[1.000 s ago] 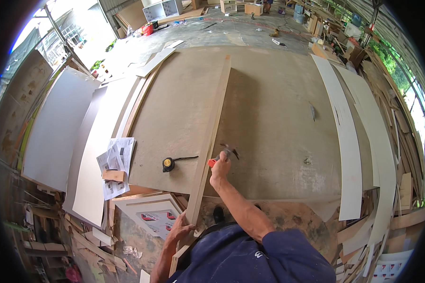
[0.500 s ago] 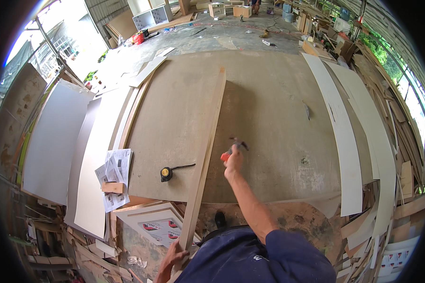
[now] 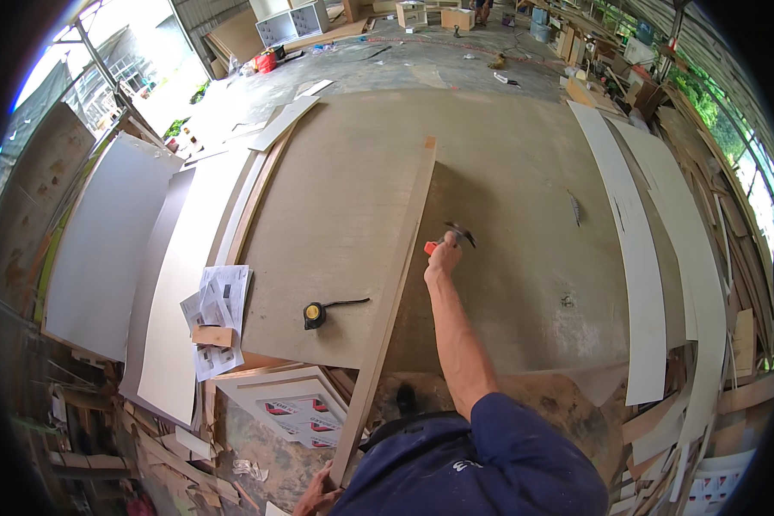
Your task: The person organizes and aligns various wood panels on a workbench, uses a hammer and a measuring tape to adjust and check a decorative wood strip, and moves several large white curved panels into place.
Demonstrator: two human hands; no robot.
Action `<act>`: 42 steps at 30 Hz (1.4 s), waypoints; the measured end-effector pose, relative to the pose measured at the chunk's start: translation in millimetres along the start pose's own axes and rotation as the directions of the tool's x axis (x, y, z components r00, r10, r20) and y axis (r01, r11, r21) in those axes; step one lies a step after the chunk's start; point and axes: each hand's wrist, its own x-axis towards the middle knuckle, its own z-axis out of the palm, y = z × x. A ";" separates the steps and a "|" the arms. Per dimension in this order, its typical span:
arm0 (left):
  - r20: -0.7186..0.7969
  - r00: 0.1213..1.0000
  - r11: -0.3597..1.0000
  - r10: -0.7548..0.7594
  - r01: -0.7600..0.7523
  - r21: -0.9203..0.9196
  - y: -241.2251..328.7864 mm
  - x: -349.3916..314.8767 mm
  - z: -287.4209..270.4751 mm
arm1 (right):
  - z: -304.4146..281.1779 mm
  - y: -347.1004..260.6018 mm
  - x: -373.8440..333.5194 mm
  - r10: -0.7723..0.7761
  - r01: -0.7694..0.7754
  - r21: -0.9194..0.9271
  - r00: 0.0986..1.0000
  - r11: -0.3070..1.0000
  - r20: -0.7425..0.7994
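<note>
A long, narrow wooden board (image 3: 396,275) reaches from my body over the broad brown worktop (image 3: 507,163), a dark shadow along its right side. My left hand (image 3: 318,493) is at the board's near end, low in the picture, its fingers gripping the edge. To the right of the board, my right hand (image 3: 443,261) is closed around the handle of a claw hammer (image 3: 462,233). The hammer's dark head points away from me, and some red of the grip shows. A black and yellow tape measure (image 3: 315,316) lies left of the board with a dark strap.
Printed papers (image 3: 224,301) lie at the worktop's left edge under a small wood block (image 3: 212,335). Long white panels (image 3: 632,258) line the right side. A framed panel (image 3: 297,404) leans below the near edge, and scrap wood (image 3: 181,464) clutters the floor.
My right hand has moved the hammer farther from me along the board. The board has slid a little toward me, and my left hand sits lower with it. The view has shifted slightly.
</note>
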 end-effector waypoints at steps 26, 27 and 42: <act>0.008 0.998 0.997 -0.064 0.064 -0.033 -12.6 -13.5 -8.8 | 23.6 -23.5 -36.8 0.081 -0.094 -0.086 0.986 0.992 -0.143; -0.003 0.997 0.997 -0.072 0.072 -0.037 -13.8 -14.9 -7.9 | 25.9 -21.3 -54.3 0.033 -0.056 -0.080 0.965 0.995 -0.259; -0.006 0.997 0.996 -0.081 0.081 -0.033 -16.0 -5.9 -12.0 | 1.6 20.3 -25.3 0.043 -0.041 -0.147 0.999 0.988 0.013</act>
